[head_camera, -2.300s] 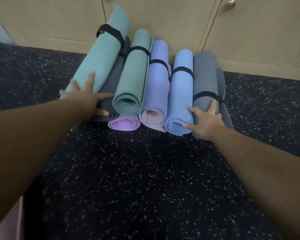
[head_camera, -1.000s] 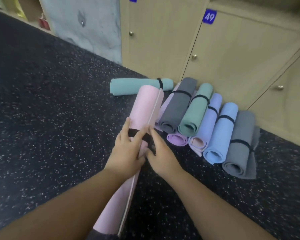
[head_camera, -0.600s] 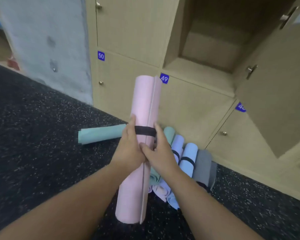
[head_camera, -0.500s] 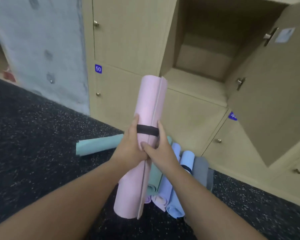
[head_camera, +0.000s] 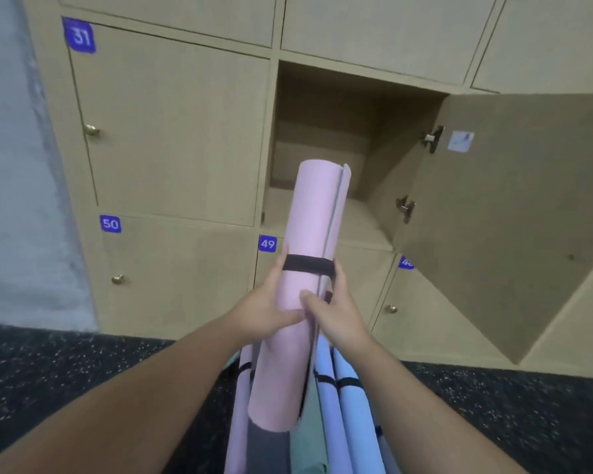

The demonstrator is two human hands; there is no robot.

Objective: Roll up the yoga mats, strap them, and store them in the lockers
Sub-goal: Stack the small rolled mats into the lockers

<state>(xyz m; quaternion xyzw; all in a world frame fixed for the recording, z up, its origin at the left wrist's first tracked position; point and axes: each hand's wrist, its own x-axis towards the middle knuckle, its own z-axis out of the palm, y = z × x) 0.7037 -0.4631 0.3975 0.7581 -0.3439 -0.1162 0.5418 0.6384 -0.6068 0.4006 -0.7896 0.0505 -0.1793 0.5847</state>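
A rolled pink yoga mat (head_camera: pixel 308 220) with a black strap (head_camera: pixel 307 265) round its middle is held up in the air, its far end pointing at the open locker (head_camera: pixel 326 138). My left hand (head_camera: pixel 266 309) grips the roll from the left, just below the strap. My right hand (head_camera: pixel 336 313) grips it from the right, thumb across the front. Several other strapped rolled mats (head_camera: pixel 343 405) lie on the floor below the pink one, mostly hidden by it and my arms.
The locker's door (head_camera: pixel 514 213) swings out to the right, with hinges on its inner edge. Closed lockers 31 (head_camera: pixel 172 124), 50 (head_camera: pixel 175 271) and 49 (head_camera: pixel 356 278) surround the opening. A grey wall (head_camera: pixel 18 165) stands at left. Dark speckled floor (head_camera: pixel 65 374) lies below.
Both hands picked the pink mat off the floor and lifted it up. It now points at the open locker, which fills more of the view; the other mats dropped below.
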